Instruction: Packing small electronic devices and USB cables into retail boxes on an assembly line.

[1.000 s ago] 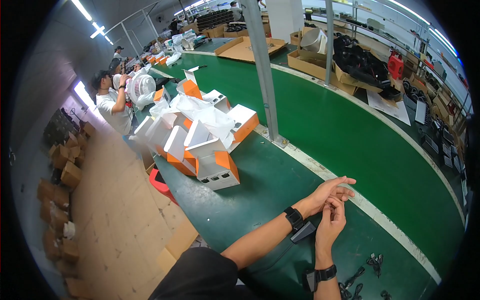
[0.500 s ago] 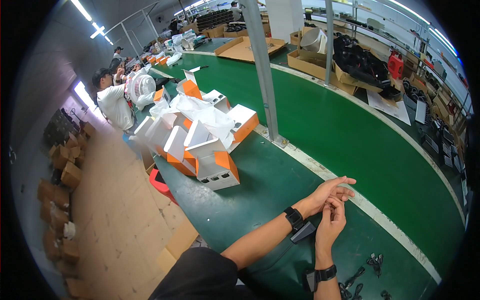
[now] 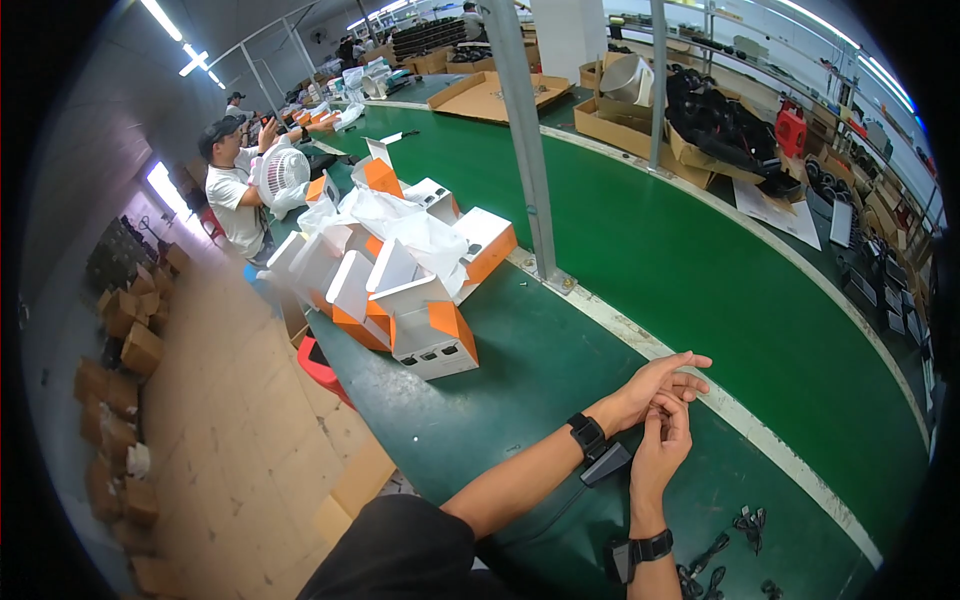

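My left hand reaches in over the table's edge strip, its fingers stretched out and holding nothing. Close against its palm is my right hand, fingers bent together and the thumb beside them; nothing shows in its grip. Each wrist wears a black strap, the left one and the right one, with a small dark box beside it. Several bundled black cables lie on the green table to the right of my right forearm.
Open white-and-orange boxes with white plastic bags crowd the table to the left. A metal post rises by the green conveyor belt. A co-worker sits beyond, near a white fan. Cartons line the floor.
My hands and the things on the table have not visibly moved. The co-worker at the far left has raised the head and lifted a hand.
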Demonstrator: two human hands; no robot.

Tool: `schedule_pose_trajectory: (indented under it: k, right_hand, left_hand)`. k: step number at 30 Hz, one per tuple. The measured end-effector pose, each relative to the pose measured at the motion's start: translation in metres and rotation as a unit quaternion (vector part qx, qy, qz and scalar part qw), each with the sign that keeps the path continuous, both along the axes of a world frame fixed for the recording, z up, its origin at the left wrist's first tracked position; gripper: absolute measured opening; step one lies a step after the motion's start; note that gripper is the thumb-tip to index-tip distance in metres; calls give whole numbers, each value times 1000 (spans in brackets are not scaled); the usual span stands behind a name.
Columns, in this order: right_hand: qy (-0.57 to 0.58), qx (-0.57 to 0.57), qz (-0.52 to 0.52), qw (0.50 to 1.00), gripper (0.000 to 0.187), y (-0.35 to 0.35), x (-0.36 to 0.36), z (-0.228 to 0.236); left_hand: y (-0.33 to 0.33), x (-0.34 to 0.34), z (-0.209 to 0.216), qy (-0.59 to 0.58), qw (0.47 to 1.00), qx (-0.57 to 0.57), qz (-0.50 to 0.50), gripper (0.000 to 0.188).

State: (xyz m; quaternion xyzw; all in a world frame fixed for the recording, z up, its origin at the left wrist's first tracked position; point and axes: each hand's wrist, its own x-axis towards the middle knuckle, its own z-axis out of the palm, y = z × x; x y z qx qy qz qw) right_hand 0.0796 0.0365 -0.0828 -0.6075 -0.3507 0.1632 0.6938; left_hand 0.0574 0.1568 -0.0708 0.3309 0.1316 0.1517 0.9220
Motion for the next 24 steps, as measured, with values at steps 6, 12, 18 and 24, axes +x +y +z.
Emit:
schedule_pose_trajectory:
  k: [6, 12, 18, 24]
  right_hand:
    - [5, 1, 1, 1000, 13, 1, -1, 2]
    - [8, 0, 5, 1000, 13, 2, -1, 1]
    - [9, -1, 7, 1000, 13, 1, -1, 3]
    - [13, 4, 7, 1000, 13, 1, -1, 2]
  left_hand:
    - [0, 0, 3, 11, 1000, 5, 0, 58]
    - [1, -2, 4, 4, 1000, 3, 0, 58]
    - [0, -2, 5, 6, 1000, 1, 2, 58]
    - [0, 1, 1, 7, 1000, -4, 12, 58]
